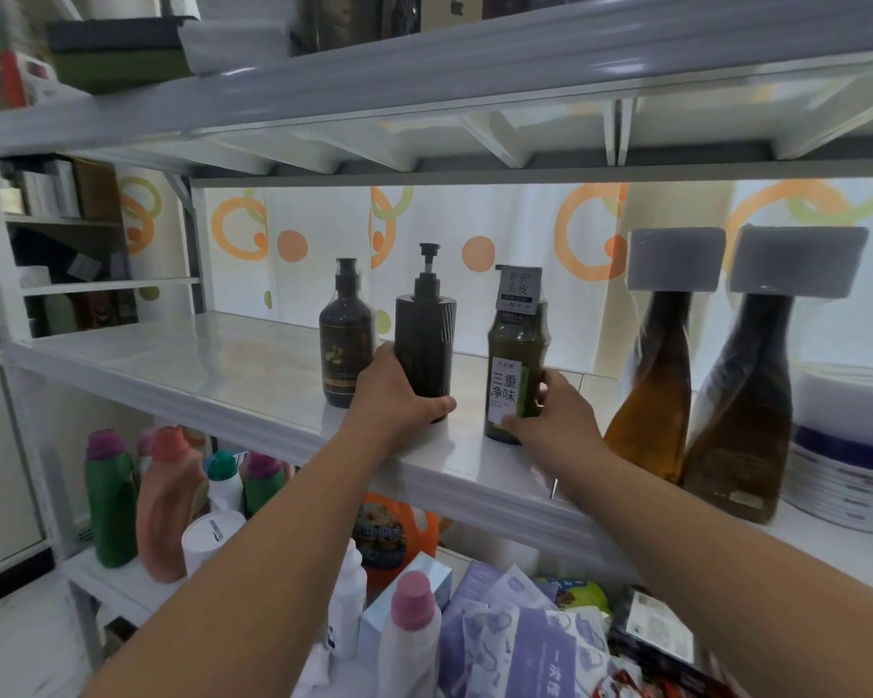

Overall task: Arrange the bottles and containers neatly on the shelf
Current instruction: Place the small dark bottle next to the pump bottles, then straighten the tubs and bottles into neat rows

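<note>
Gloss and matt on the shelf [182, 365]
We see its white top smooth and glossy, the ribbed pump bottle [424, 340] in matt dark plastic, the green bottle [517, 340] translucent with a paper label [505, 390], the amber bottles [651, 395] under shiny clear film [747, 395].

Two arms of a person show from the lower edge. The left forearm [273, 571] and the right forearm [701, 546] are bare along all the length that is visible, and so are the left hand [399, 395] and the right hand [550, 418]. Both forearms look smooth, broad near the camera and narrower at the wrists. The fingernails are too blurred to tell.
</note>
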